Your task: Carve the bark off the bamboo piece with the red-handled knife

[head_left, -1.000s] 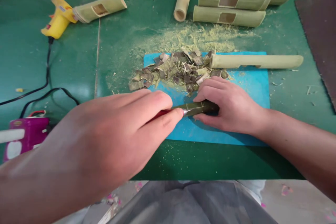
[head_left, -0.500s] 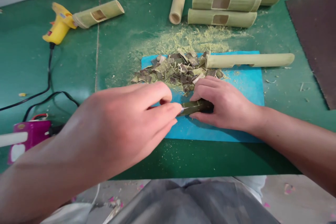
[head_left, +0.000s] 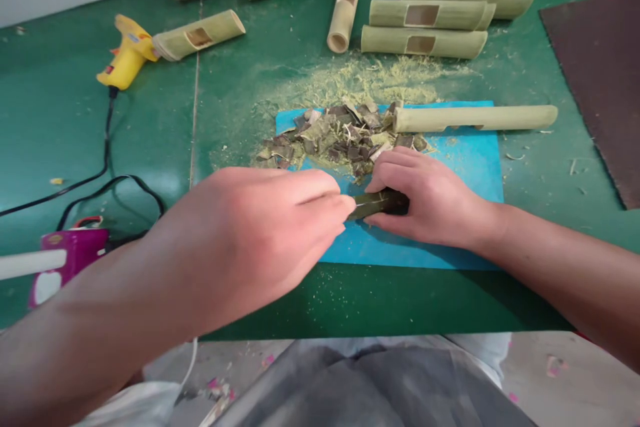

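My right hand (head_left: 423,197) grips a short dark green piece that looks like bamboo (head_left: 373,204) against the blue mat (head_left: 450,247), with thumb and fingers on either side of it. At its left end my left hand (head_left: 280,230) is closed, fingertips pressed together and touching or nearly touching the piece. What the left fingers pinch is hidden behind the hand. Just beyond both hands lies a heap of dark and green chips (head_left: 345,133). A long pale bamboo length (head_left: 475,118) rests on the mat's far right side.
Behind the mat are fine yellowish shavings (head_left: 370,77) and several notched bamboo tubes (head_left: 450,42). At left, a yellow glue gun (head_left: 127,57) meets another tube (head_left: 220,27); its black cord (head_left: 107,133) runs near a purple power block (head_left: 75,253). A brown sheet (head_left: 600,73) lies right.
My left fingers have closed more tightly together, and a small silvery bit at their tips is now out of sight. The right hand keeps its hold; the view has shifted slightly.
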### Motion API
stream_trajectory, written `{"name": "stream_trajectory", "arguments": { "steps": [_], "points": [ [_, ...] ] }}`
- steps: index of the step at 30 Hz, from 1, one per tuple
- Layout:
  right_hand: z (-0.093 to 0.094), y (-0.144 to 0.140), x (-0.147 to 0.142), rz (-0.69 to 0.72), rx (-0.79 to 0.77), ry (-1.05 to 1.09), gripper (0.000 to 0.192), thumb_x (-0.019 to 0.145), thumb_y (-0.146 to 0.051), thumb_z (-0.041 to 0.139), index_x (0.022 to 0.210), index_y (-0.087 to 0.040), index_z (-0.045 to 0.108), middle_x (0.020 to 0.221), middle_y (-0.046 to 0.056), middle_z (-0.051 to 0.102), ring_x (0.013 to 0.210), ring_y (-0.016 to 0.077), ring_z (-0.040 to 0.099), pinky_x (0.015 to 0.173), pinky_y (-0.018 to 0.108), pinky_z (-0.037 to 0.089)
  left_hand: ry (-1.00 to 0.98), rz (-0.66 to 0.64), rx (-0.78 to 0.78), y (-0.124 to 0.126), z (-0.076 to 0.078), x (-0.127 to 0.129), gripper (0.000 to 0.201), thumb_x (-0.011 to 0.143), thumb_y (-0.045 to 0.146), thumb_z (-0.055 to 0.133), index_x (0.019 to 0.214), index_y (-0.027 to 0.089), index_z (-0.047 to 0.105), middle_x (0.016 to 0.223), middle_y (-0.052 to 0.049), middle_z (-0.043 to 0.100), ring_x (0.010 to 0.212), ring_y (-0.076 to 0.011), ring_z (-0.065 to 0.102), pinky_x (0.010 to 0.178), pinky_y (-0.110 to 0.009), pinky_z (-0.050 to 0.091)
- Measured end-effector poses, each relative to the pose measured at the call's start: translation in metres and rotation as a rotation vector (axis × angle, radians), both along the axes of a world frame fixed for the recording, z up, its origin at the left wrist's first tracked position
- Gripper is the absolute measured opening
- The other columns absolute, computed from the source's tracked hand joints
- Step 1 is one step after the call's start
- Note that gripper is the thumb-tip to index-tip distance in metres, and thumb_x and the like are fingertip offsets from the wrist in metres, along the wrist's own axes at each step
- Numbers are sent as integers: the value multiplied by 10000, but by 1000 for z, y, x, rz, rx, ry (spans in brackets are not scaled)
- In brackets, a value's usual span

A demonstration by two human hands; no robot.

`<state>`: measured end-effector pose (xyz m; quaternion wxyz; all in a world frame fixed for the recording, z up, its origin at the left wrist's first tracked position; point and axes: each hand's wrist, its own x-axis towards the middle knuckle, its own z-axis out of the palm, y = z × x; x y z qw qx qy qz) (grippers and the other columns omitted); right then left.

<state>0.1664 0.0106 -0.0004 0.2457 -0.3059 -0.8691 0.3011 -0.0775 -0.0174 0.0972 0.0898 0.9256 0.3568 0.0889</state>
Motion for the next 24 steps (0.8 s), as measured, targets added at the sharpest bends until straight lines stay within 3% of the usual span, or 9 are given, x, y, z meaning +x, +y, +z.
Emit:
{"name": "stream_trajectory", "arguments": {
  "steps": [5, 12, 17, 21, 24],
  "points": [
    [0, 1, -1, 6, -26, 5, 110, 831, -240, 674, 825, -205, 569, 833, 42, 609, 812, 194, 512, 735, 328, 400, 22, -30, 43, 4, -6, -3, 191, 999, 215, 565, 1008, 249, 752, 959, 30, 804, 757, -120, 745, 575, -228, 480],
    [1, 0, -2, -2, -18, 11, 106, 834, -232, 667, 812, -205, 567, 826, 42, 601, 808, 197, 512, 728, 332, 388, 120, -90, 93, 1, 1, 4, 247, 972, 165, 533, 1015, 248, 762, 936, -1, 781, 661, -144, 692, 542, -277, 440],
    [2, 1, -1, -2, -24, 0, 111, 831, -236, 668, 811, -211, 561, 822, 38, 600, 804, 192, 505, 722, 326, 388, 66, 39, 59, 3, 3, 8, 167, 940, 216, 530, 952, 245, 695, 917, 2, 754, 672, -133, 668, 514, -268, 415],
    [2, 0, 1, -4, -25, -13, 106, 832, -248, 675, 827, -196, 583, 849, 54, 624, 816, 193, 512, 717, 320, 401, -89, 141, -71, 2, 5, 3, 119, 907, 180, 522, 952, 235, 618, 1040, -9, 752, 845, -134, 713, 672, -241, 530],
    [2, 0, 1, -7, -40, -11, 110, 825, -253, 688, 836, -187, 601, 858, 60, 633, 823, 197, 527, 724, 325, 410, -167, 220, -86, 0, 1, -2, 45, 906, 223, 643, 871, 244, 623, 1011, 44, 771, 841, -107, 723, 713, -219, 545]
  ]
}}
